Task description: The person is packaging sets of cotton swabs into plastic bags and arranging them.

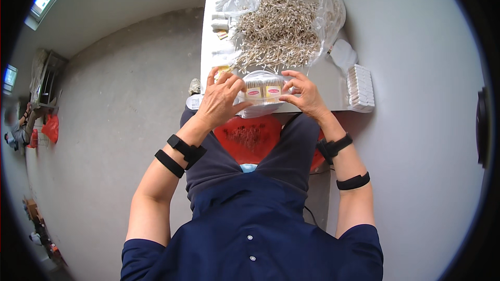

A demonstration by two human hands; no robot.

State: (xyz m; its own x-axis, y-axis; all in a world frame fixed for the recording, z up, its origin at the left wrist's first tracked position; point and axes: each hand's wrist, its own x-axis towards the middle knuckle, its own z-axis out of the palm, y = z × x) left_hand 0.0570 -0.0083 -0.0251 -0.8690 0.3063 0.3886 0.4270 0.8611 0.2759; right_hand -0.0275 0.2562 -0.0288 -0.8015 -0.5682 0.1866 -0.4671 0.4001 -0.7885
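Between my hands, at the table's near edge, is a clear plastic bag of cotton swabs (263,84). Two bundles with yellow labels show through its front. My left hand (223,97) grips the bag's left side, fingers bent and thumb low. On the opposite side, my right hand (308,96) pinches the plastic between thumb and fingers. Just beyond lies a large heap of loose cotton swabs (281,28) on an opened clear plastic sheet (333,5). A yellow packet (221,69) peeks out behind my left fingers.
The white table (208,47) meets a wall on the right. Stacked white packs (360,89) stand at its right corner, near a translucent white container (344,53). Small white packs (220,24) line the left edge. Below is a red stool (247,138). Another person (21,131) sits far left.
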